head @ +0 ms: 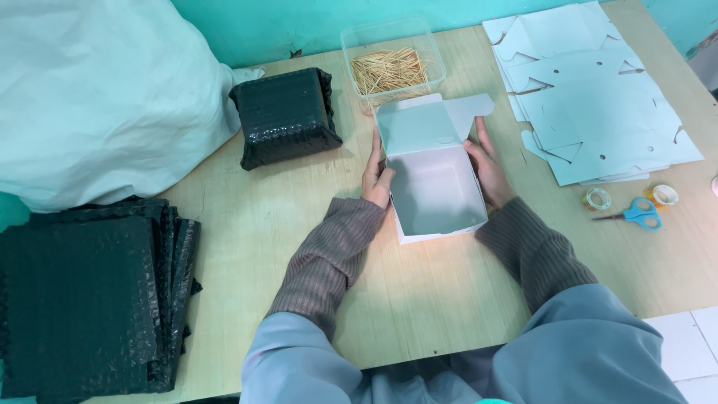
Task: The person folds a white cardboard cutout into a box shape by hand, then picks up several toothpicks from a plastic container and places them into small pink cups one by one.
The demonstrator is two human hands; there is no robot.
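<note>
white cardboard box [436, 187] sits open on the wooden table [419, 299], lid flap up, between both hands. left hand [376, 176] grips its left wall, right hand [490, 168] presses flat on the right wall. clear tub of toothpicks [390, 63] just behind; blue scissors [636, 214] off right.

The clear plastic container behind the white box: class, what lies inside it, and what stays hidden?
The clear plastic container holds a loose heap of thin pale wooden sticks. The raised lid of the white box covers its near edge, so anything there is hidden.
</note>
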